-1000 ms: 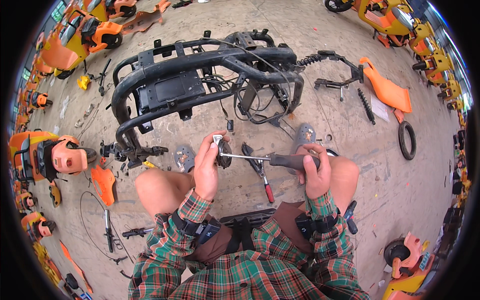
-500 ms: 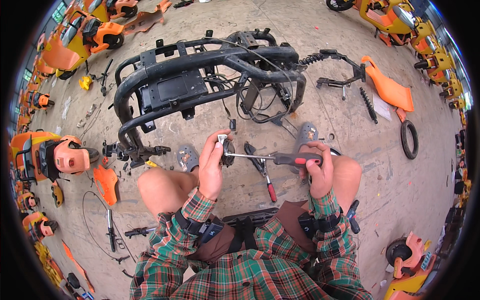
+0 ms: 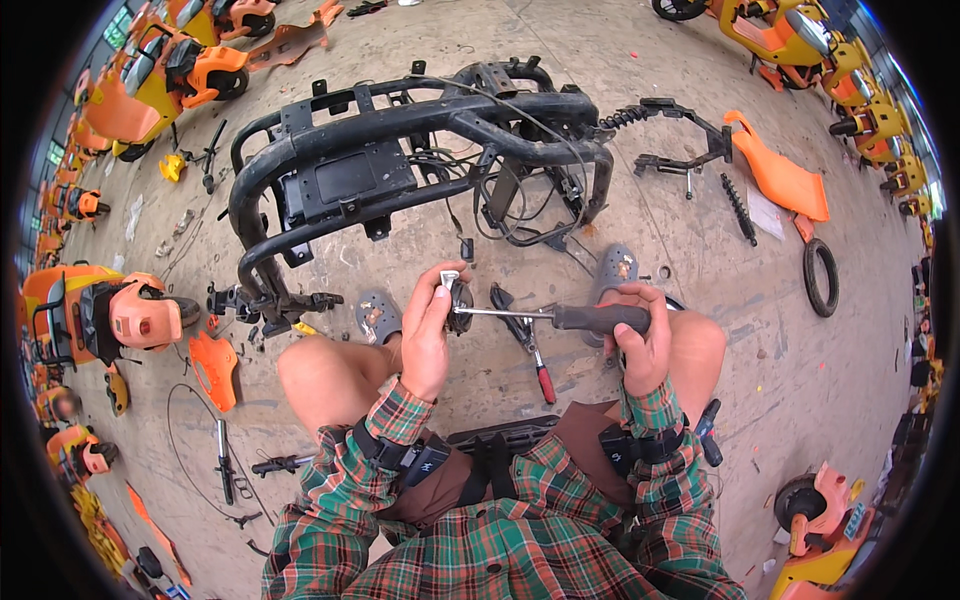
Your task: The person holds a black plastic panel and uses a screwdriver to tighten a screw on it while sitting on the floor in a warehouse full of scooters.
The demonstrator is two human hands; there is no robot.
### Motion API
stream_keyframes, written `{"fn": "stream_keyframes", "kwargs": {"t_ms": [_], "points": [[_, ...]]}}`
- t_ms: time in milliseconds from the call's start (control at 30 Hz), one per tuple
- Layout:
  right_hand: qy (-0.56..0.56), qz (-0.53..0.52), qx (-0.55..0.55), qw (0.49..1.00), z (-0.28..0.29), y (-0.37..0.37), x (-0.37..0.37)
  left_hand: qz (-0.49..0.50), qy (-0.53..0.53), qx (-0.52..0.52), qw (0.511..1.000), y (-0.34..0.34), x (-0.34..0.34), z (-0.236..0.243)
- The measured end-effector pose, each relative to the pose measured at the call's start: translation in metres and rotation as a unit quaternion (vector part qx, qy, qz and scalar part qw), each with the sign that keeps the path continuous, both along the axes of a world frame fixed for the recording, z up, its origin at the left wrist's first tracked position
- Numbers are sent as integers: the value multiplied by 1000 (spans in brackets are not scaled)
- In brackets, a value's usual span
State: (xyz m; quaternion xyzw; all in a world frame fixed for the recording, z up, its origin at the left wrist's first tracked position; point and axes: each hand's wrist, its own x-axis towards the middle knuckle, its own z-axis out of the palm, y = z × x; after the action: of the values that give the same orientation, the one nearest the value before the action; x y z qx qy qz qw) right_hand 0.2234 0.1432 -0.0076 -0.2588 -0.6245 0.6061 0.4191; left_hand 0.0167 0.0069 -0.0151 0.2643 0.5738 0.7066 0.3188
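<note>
My left hand [image 3: 428, 345] is closed around a small round dark part [image 3: 461, 306] with a silver metal bracket [image 3: 449, 278] on its upper side. In my right hand [image 3: 645, 345] is the dark handle of a screwdriver [image 3: 585, 318]. The shaft points left, and its tip meets the dark part beside my left fingers. The exact fitting at the tip is too small to make out. Both hands are above the floor, between my bent knees.
Beyond my feet lies a black scooter frame [image 3: 345, 125] with loose cables. A red-handled tool [image 3: 544, 383] lies below the screwdriver. Right of it are a shock absorber [image 3: 738, 210], an orange panel [image 3: 785, 178] and a tyre [image 3: 820, 277]. A scooter [image 3: 130, 312] stands left.
The screwdriver handle has turned in my right hand: its red patch has gone from sight. The dark part and both hands have shifted only slightly.
</note>
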Motion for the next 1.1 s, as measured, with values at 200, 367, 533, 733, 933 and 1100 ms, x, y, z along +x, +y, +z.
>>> {"fn": "stream_keyframes", "kwargs": {"t_ms": [200,367,533,733,933,1100], "points": [[-151,7,-144,978,18,-1,4,2,-24,0,1000,-2,-1,-1],[-31,7,-43,999,5,-1,4,-1,-11,1,1000,0,0,-2],[-144,-3,-157,977,20,-3,2,6,-5,0,1000,-3,-3,-5],[-27,7,-23,999,7,-3,3,0,-11,6,1000,-1,-3,-5],[-127,34,-154,979,18,-4,4,4,-25,9,1000,-3,-4,-4],[-25,31,-34,999,5,-2,3,2,-53,17,998,-1,-3,1]]}}
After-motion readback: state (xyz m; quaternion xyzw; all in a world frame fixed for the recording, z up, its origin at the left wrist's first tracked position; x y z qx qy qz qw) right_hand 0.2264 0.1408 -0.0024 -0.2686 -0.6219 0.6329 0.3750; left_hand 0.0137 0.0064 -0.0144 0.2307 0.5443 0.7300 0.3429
